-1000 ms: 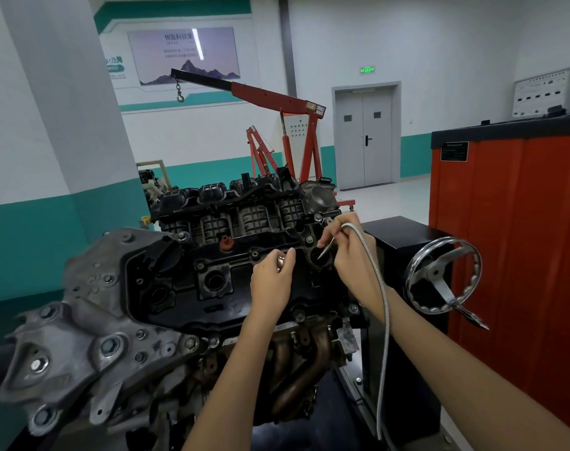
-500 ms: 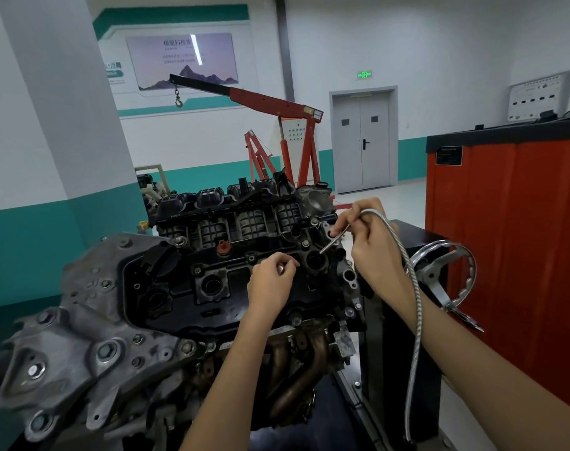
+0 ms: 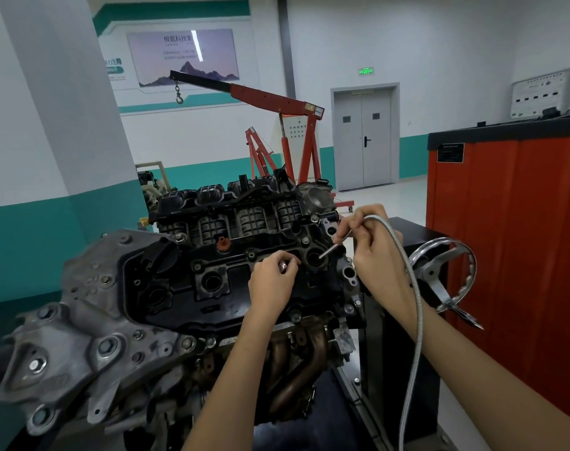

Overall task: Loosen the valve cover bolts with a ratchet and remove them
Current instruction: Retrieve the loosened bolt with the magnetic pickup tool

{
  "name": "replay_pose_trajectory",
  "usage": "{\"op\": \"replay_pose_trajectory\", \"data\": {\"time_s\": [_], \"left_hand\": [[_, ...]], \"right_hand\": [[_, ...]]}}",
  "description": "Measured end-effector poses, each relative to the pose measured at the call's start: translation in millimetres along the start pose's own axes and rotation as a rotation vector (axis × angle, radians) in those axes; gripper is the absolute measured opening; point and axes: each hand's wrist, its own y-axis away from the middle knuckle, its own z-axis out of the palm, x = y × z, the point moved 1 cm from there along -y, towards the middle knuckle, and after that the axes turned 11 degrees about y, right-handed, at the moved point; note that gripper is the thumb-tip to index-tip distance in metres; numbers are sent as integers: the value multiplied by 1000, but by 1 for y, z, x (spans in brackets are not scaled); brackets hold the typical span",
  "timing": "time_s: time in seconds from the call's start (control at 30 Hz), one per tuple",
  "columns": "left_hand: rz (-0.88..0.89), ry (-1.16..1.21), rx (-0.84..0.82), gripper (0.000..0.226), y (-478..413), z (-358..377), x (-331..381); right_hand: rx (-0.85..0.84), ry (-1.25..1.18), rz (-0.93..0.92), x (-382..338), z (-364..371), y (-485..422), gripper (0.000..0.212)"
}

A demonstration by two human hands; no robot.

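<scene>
A small shiny bolt (image 3: 283, 266) is pinched between the thumb and the curled fingers of the left hand (image 3: 272, 283). This hand is held over the middle of the black engine cover (image 3: 241, 278), with the bolt at its top, on the side that faces the right hand.

A bendy metal tube (image 3: 414, 320) is gripped by the right hand (image 3: 374, 252), with the fingers curled round its top end. From there the tube loops over the back of the hand and hangs down beside the right arm. A thin straight tip (image 3: 327, 252) sticks out from the fingers toward the left hand. Its end is at the edge of a round hole (image 3: 313, 258) in the cover. The hole lies between the two hands, which are close but not touching.

A second bolt (image 3: 251, 254) is seen in the cover just past the left hand.

A silver wheel (image 3: 446, 275) is mounted just right of the right hand, and an orange cabinet (image 3: 521, 222) stands behind it. A red crane (image 3: 277, 102) is parked far beyond both hands.
</scene>
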Motion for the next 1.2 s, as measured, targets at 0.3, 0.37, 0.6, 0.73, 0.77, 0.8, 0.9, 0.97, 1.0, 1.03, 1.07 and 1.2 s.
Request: {"op": "replay_pose_trajectory", "data": {"time_s": [0.3, 0.37, 0.6, 0.73, 0.77, 0.8, 0.9, 0.97, 1.0, 1.03, 1.07, 1.2], "left_hand": [[24, 8, 0, 17, -2, 1, -5], [27, 1, 6, 17, -3, 2, -5], [30, -2, 15, 15, -4, 2, -5], [14, 18, 8, 15, -3, 2, -5], [12, 27, 7, 15, -3, 2, -5], [10, 33, 7, 15, -3, 2, -5], [2, 37, 9, 12, -2, 2, -4], [-2, 37, 8, 12, -3, 2, -4], [-4, 39, 6, 11, -3, 2, -4], [-5, 41, 7, 11, -3, 2, -4], [-3, 41, 11, 10, -2, 2, -4], [0, 27, 21, 10, 0, 2, -2]], "right_hand": [[-180, 109, 21, 25, 37, 1, 38], [-218, 112, 7, 25, 39, 1, 35], [-170, 125, -50, 18, 29, -3, 47], [-149, 24, -28, 11, 23, -11, 43], [-144, 5, -27, 9, 21, -13, 43], [-137, -11, -28, 7, 18, -15, 43], [-97, -4, -29, 1, 13, -21, 41], [-84, 0, -36, -4, 9, -24, 39], [-83, -4, -39, -6, 7, -25, 36], [-79, -8, -37, -9, 4, -26, 31], [-72, -15, -31, -10, 2, -27, 26], [-83, -18, -20, -10, -3, -27, 24]]}}
